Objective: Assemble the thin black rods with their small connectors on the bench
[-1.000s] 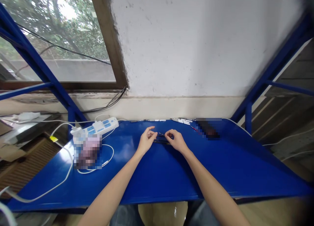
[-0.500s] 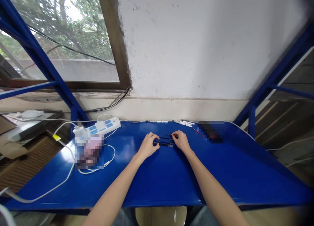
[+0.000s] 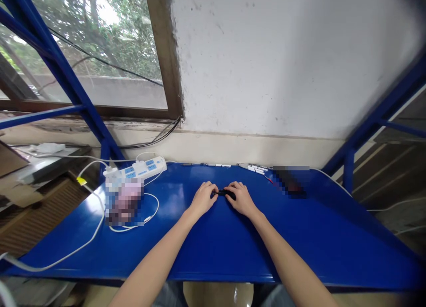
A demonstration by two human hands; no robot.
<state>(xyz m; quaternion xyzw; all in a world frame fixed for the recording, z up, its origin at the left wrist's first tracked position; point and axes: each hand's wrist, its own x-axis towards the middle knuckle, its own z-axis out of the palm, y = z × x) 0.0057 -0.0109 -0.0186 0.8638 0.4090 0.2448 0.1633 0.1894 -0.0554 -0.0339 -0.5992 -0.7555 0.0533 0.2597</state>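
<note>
Left hand (image 3: 203, 199) and right hand (image 3: 242, 198) together, fingers closed on either end of a small black object (image 3: 222, 192) resting on the blue metal table (image 3: 186, 249). Relative to the small black object: white power strip (image 3: 135, 168) well to the left, small white pieces (image 3: 253, 167) just beyond and to the right, pixelated item (image 3: 289, 183) farther right.

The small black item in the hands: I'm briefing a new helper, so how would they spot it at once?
On the blue metal workbench below the window, look where the left hand and right hand meet. The small black item sits between their fingertips, the only thing either hand holds.
</note>
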